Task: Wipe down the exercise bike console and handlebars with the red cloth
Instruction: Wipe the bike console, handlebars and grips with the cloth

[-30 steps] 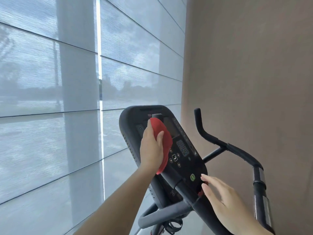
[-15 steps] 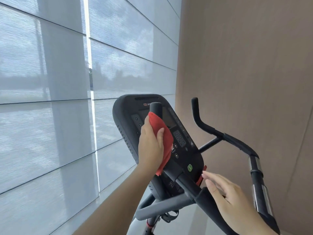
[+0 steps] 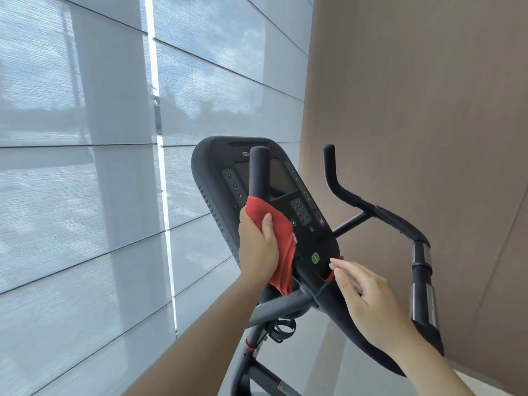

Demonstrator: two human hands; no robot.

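One red cloth (image 3: pixel 281 238), gripped by the left hand (image 3: pixel 258 248), wraps the left of two handlebar horns (image 3: pixel 259 172) at the console's (image 3: pixel 320 238) six o'clock — the right hand (image 3: pixel 368 298), relaxed, open and empty, lies at four.

Bright diffuse daylight thru sheer blinds (image 3: pixel 71 224) at left, blown-out strip at gap, soft shadows, wide-angle bowing at edges, mild blur

We note the red cloth (image 3: pixel 281 238) as soft, matt fabric; console (image 3: pixel 217 178) matt black plastic, its screen (image 3: pixel 281 177) glossier; handlebars (image 3: pixel 400 224) matt black with shiny metal bands (image 3: pixel 425 257); blinds (image 3: pixel 71 195), left of frame, finely woven; wall (image 3: pixel 428 95), right, smooth matt.
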